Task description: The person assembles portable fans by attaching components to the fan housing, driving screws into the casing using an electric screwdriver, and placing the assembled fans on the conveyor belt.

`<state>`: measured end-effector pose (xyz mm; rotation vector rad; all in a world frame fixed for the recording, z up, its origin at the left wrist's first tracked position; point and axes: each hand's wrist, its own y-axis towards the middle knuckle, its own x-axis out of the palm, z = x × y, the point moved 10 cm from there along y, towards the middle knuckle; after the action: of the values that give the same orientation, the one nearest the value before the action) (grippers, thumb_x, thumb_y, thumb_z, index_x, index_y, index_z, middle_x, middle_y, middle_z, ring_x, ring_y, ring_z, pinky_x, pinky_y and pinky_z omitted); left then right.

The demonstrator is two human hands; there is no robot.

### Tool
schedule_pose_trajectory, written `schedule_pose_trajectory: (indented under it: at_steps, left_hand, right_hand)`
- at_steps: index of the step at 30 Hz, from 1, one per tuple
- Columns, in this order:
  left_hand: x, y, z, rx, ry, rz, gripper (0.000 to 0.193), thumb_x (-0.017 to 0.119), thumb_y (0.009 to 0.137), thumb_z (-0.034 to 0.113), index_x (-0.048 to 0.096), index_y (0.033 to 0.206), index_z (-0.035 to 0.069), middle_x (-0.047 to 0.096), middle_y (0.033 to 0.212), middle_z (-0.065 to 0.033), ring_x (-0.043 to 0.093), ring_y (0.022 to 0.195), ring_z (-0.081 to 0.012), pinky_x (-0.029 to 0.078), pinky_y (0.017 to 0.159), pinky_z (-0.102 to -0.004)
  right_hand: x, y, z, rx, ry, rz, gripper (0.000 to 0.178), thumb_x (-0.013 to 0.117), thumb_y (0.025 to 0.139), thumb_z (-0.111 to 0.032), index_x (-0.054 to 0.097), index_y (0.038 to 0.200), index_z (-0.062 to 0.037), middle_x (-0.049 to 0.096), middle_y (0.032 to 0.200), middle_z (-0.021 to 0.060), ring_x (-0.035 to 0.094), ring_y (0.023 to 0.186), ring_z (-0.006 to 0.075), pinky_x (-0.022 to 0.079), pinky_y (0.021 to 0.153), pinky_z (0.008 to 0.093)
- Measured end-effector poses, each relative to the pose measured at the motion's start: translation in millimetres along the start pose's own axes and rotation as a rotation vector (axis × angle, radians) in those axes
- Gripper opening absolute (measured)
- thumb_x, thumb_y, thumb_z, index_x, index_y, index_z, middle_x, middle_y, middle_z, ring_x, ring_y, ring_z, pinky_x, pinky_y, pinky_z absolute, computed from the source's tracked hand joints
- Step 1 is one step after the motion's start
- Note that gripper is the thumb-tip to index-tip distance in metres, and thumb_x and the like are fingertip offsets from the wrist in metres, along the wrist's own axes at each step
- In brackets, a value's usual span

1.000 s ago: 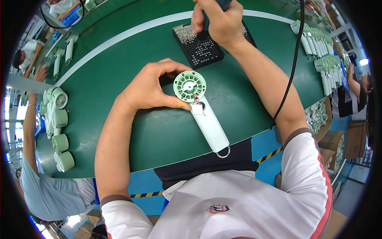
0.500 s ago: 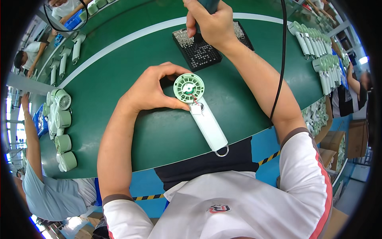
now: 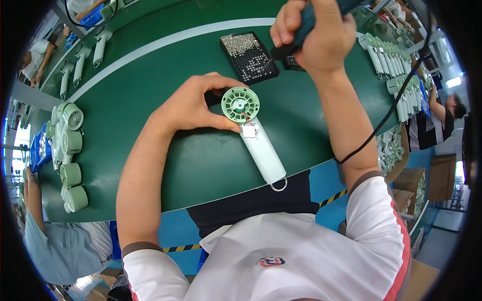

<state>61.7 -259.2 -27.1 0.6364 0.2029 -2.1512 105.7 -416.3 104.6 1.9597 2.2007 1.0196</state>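
Wide green bench [image 3: 150, 165] with a white stripe, in a busy workshop with other workers at the edges. Handheld fan [image 3: 251, 130] flat at bench centre, round green head away from the body, white handle [image 3: 263, 155] pointing back to it. Beyond the fan, black tray of screws [image 3: 248, 56]; left of the fan, finished fan heads [image 3: 68, 145] in a row; right of it, white handles [image 3: 396, 70]. Left hand [image 3: 193, 108] pinching the fan head, thumb below, fingers curled over the far rim. Right hand [image 3: 314, 37] closed in a fist round a corded screwdriver [image 3: 301, 30] above the tray. Judged light, rigid plastic, smooth; exposed wires at the neck look fragile, so best held by the head rim or handle.
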Motion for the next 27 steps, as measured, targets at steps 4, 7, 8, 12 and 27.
schedule_pose_trajectory:
  at_steps: [4,7,8,12,27]
  left_hand:
    - [-2.7,-1.5,0.3,0.087,-0.048,0.06,0.068,0.099,0.06,0.024,0.075,0.122,0.012,0.066,0.097,-0.003,0.057,0.086,-0.0162,0.049,0.08,-0.0301]
    - [-4.2,0.6,4.0,0.107,0.004,0.061,0.069,0.099,0.059,0.024,0.075,0.122,0.011,0.067,0.099,-0.0039,0.058,0.088,-0.0166,0.05,0.082,-0.0302]
    - [-3.7,0.5,3.7,0.105,0.001,0.061,0.069,0.099,0.059,0.024,0.075,0.122,0.011,0.067,0.099,-0.0039,0.058,0.088,-0.0166,0.05,0.082,-0.0302]
    - [-4.4,-2.5,1.5,0.1,-0.015,0.066,0.069,0.099,0.059,0.024,0.075,0.122,0.011,0.068,0.098,-0.0042,0.059,0.088,-0.0173,0.05,0.081,-0.0309]
    - [-2.1,1.3,4.4,0.095,-0.054,0.052,0.067,0.099,0.06,0.025,0.075,0.121,0.009,0.072,0.104,-0.0055,0.062,0.094,-0.0187,0.051,0.084,-0.0314]
  right_hand:
    - [9.1,-24.3,-5.4,0.013,-0.021,-0.028,0.029,0.057,0.107,-0.026,0.059,0.105,0.003,0.052,0.056,0.0086,0.05,0.039,0.0201,0.045,0.038,0.0367]
    - [10.3,-29.5,-2.1,0.074,-0.068,-0.008,0.03,0.058,0.106,-0.026,0.06,0.105,0.0033,0.052,0.056,0.0089,0.05,0.039,0.02,0.045,0.037,0.0367]
    - [11.2,-29.5,1.7,0.135,-0.05,0.017,0.031,0.059,0.106,-0.027,0.06,0.104,0.0035,0.053,0.056,0.0091,0.051,0.038,0.02,0.045,0.037,0.0368]
    - [18.6,-30.3,10.3,0.225,-0.057,0.02,0.033,0.064,0.104,-0.029,0.061,0.103,0.0042,0.055,0.055,0.0094,0.052,0.038,0.0197,0.044,0.037,0.036]
    - [24.6,-31.3,16.3,0.253,-0.21,-0.026,0.031,0.068,0.103,-0.026,0.063,0.097,0.0041,0.059,0.057,0.0077,0.055,0.04,0.0158,0.045,0.039,0.0303]
